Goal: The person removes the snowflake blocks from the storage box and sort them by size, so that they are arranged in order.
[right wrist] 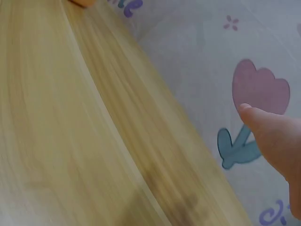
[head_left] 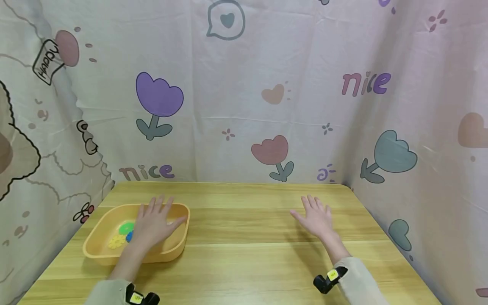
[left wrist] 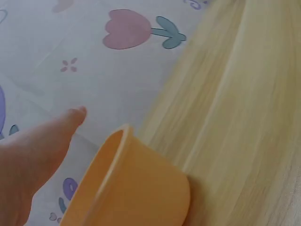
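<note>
My left hand (head_left: 154,226) is spread over the right part of a yellow-orange plastic basin (head_left: 173,254), palm down and holding nothing. Inside the basin, left of that hand, lie a green round piece (head_left: 126,228), a yellow piece with a scalloped edge (head_left: 116,242) and a blue piece (head_left: 129,236) partly covered by the hand. In the left wrist view the thumb (left wrist: 61,132) stretches out above the basin's rim (left wrist: 115,153). On the right, my right hand (head_left: 317,218) hovers over the wooden table with fingers straight and spread, gripping nothing; its thumb (right wrist: 268,129) points outward.
The light wooden table (head_left: 244,262) carries the basin at its left side. A printed cloth (head_left: 228,84) with flowers and words hangs behind the table and along both sides. Each wrist wears a small black camera, such as the one on the right sleeve (head_left: 324,283).
</note>
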Demonstrator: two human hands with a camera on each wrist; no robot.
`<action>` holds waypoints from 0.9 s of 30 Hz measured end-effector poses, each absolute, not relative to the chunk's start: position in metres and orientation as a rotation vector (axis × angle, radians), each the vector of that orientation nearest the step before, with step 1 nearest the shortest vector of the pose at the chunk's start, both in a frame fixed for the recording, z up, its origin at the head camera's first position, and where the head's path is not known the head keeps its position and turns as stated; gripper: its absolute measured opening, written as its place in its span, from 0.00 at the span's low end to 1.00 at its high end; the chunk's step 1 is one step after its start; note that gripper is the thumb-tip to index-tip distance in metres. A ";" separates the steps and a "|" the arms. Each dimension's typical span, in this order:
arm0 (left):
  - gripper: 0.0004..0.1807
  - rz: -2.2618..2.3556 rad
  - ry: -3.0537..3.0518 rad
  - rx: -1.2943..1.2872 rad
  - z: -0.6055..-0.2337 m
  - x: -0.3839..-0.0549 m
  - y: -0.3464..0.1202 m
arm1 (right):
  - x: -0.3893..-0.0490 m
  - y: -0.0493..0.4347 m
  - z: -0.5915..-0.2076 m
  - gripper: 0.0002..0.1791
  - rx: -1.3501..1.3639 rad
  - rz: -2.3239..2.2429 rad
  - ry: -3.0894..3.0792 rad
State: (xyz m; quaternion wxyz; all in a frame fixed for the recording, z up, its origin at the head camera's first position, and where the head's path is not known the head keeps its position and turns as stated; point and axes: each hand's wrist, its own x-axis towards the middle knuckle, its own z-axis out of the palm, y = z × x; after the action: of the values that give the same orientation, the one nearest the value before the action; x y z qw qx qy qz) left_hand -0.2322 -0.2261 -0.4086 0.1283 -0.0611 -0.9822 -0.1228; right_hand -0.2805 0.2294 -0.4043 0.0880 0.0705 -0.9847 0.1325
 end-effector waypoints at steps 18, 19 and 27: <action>0.47 -0.881 -2.676 0.017 -0.396 -0.183 -0.311 | -0.266 0.112 -0.399 0.41 0.545 1.214 -2.721; 0.47 -0.919 -2.670 0.032 -0.397 -0.181 -0.316 | -0.264 0.105 -0.399 0.41 0.572 1.228 -2.723; 0.47 -1.216 -2.659 0.250 -0.411 -0.168 -0.354 | -0.254 0.045 -0.408 0.41 0.757 1.363 -2.760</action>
State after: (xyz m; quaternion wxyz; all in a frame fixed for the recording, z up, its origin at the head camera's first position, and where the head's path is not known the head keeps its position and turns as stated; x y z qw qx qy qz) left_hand -0.1681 -0.3542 -0.4111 0.1034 0.0848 -0.9012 -0.4122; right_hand -0.2541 0.0454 -0.4082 -0.0142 0.2389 -0.8705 0.4300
